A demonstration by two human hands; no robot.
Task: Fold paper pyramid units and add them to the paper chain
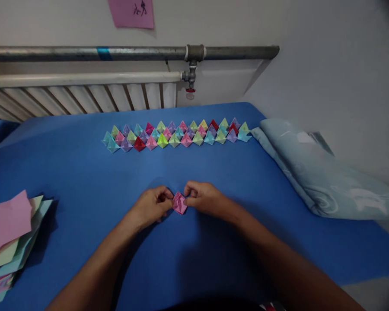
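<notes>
Between my two hands is a small pink folded-paper boat (180, 204), held just above or on the blue surface (84, 181); I cannot tell which. My left hand (154, 204) pinches its left corner between thumb and fingers. On the opposite side, my right hand (201, 198) has its thumb and curled forefinger at the right corner. Farther back stand several rows of folded-paper boats (162, 141) in pink, green, blue, purple, red and yellow, set close together.
A stack of coloured paper sheets (9, 220) lies at the left. To the right rests a folded pale-green cloth (324, 172) with white patterns. Behind the blue surface are a white radiator (84, 96), a metal pipe (142, 53) and a red-handled valve (190, 90). A pink note (129, 13) hangs on the wall.
</notes>
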